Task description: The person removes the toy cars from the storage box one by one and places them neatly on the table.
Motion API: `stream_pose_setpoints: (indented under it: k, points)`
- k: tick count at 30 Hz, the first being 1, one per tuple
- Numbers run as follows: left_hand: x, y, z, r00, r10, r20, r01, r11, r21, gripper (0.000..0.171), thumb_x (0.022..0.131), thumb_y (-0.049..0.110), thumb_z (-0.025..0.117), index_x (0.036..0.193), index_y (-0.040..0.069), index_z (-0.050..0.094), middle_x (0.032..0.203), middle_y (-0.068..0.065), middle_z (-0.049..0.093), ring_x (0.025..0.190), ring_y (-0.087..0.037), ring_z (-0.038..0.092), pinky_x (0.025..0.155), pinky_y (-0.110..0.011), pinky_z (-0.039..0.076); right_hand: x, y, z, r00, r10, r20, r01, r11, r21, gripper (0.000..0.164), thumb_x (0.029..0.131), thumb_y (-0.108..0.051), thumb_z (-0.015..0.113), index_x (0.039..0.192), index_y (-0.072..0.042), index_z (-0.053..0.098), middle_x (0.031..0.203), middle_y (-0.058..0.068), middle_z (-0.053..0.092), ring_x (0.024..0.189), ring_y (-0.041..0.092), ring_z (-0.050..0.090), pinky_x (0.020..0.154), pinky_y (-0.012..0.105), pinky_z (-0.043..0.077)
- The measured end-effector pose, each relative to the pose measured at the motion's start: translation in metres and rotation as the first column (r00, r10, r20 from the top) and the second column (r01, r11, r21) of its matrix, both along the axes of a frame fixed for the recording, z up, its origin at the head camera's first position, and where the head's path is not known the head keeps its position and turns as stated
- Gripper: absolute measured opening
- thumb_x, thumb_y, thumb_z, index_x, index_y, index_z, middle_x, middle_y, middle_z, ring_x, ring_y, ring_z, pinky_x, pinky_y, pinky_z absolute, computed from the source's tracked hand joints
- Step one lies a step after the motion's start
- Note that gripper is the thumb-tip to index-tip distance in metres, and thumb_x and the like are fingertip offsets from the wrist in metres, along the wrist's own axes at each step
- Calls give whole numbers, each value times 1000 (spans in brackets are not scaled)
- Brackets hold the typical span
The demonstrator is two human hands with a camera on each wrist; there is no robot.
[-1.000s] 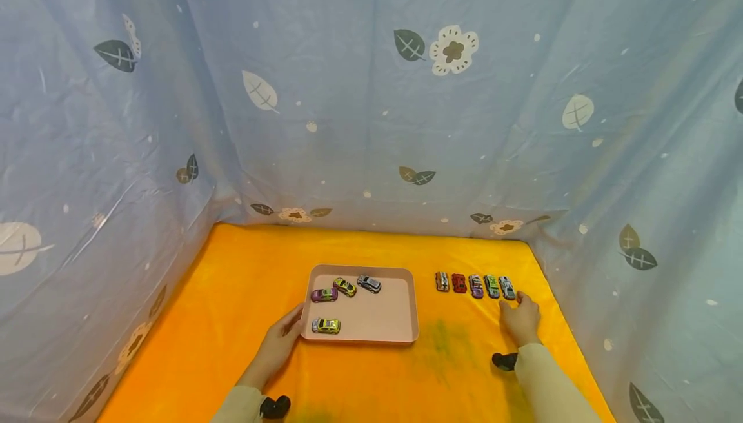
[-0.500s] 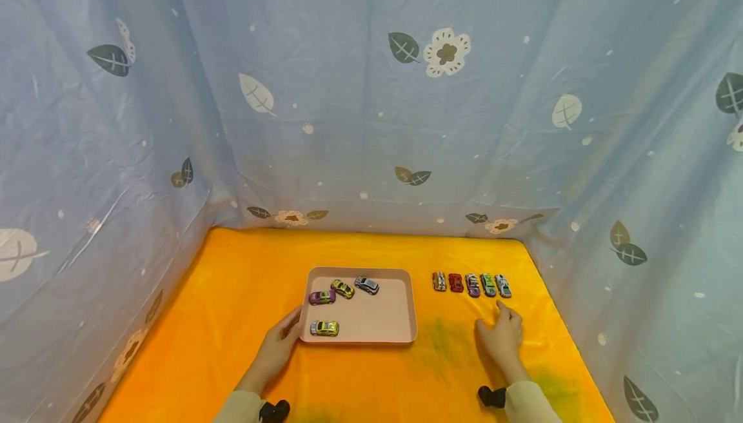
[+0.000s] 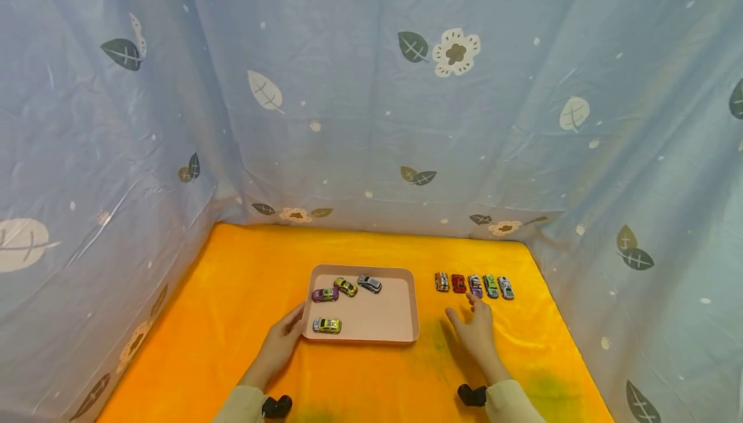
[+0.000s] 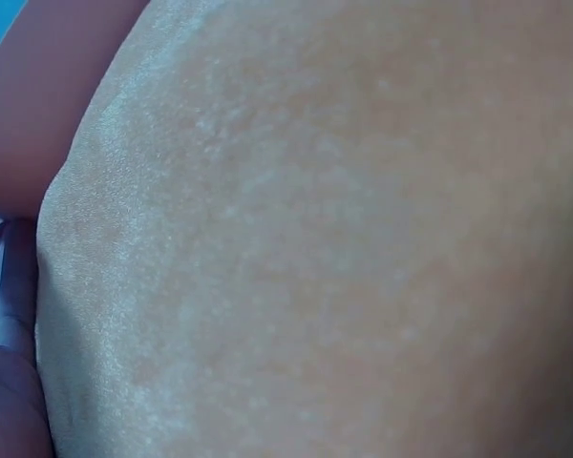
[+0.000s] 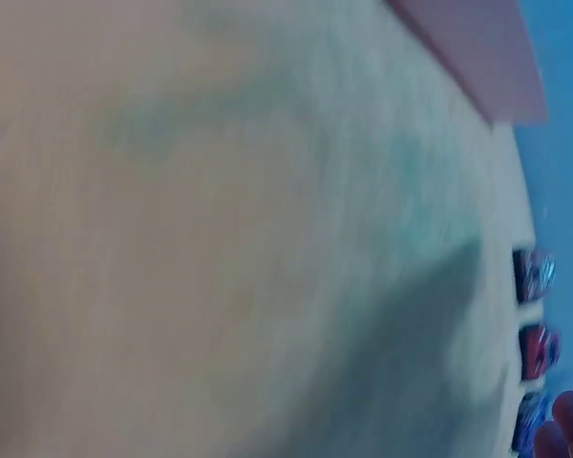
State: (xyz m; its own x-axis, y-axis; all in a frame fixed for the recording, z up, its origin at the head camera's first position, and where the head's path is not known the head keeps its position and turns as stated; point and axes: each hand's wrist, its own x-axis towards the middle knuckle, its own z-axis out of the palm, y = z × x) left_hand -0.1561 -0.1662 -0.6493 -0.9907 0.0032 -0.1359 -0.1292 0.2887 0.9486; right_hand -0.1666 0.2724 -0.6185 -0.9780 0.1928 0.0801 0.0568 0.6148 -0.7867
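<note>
On an orange cloth (image 3: 255, 262) is set a shallow pink tray (image 3: 383, 320), touched at its left side by the left hand (image 3: 277, 349). The fingers of that hand are laid fairly straight against the outer wall, the thumb set apart from them; how firmly the edge is held cannot be told. Inside the tray, a purple car (image 3: 325, 295) is placed at the left, beside a yellow car (image 3: 346, 287), with a silver car (image 3: 369, 283) near the far wall and a second yellow car (image 3: 327, 325) by the near left corner. Well to the right of the tray, in one row, are lined up an orange and white car (image 3: 442, 282), a red car (image 3: 459, 283), a purple and white car (image 3: 476, 282), a green car (image 3: 491, 286) and a pale car (image 3: 506, 288). At the near end of the purple and white car, the right hand (image 3: 478, 334) is held with thumb and fingers spread; whether the car is touched cannot be made out. The cloth is enclosed by a blue curtain (image 3: 348, 139).
</note>
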Motion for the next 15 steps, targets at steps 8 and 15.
stream_pose_setpoints:
  k: [8, 15]
  points:
    - [-1, 0, 1, 1000, 0, 12, -1, 1000, 4, 48, 100, 31, 54, 147, 26, 44, 148, -6, 44, 141, -30, 28, 112, -52, 25, -7, -43, 19, 996, 56, -75, -61, 996, -71, 69, 88, -34, 73, 140, -1, 42, 131, 22, 44, 117, 38, 42, 99, 52, 39]
    - [-1, 0, -2, 1000, 2, -6, -2, 1000, 9, 49, 99, 32, 55, 147, 26, 45, 146, -6, 47, 140, -30, 31, 111, -52, 27, -10, -78, 28, 988, 111, -104, -121, 988, -97, 68, 86, -33, 74, 139, -2, 43, 128, 19, 48, 115, 35, 46, 97, 52, 42]
